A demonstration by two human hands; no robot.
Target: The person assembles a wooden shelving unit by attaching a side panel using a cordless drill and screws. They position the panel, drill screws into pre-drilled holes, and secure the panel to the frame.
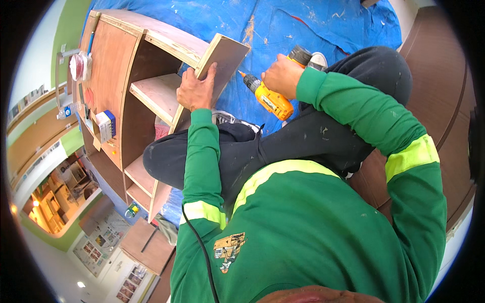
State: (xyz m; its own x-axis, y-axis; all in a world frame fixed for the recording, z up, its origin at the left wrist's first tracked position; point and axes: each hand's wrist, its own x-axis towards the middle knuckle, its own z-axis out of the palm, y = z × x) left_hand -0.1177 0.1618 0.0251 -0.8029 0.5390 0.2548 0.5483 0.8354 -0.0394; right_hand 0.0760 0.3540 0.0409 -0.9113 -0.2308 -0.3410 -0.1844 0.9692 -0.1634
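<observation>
At eleven o'clock from the view's centre, the left hand [196, 91] grasps the long edge of a flat, pale-edged plywood board [227, 56] on an open-fronted brown wooden cabinet [108, 68]. At one o'clock, the right hand [282, 77] clenches the handle of a yellow-and-black power drill [273, 102], its bit pointing toward ten, just beside the board's edge. Wrinkled blue plastic sheeting [333, 28] gives room at twelve; the black-trousered left knee [160, 160] crowds the cabinet at nine.
</observation>
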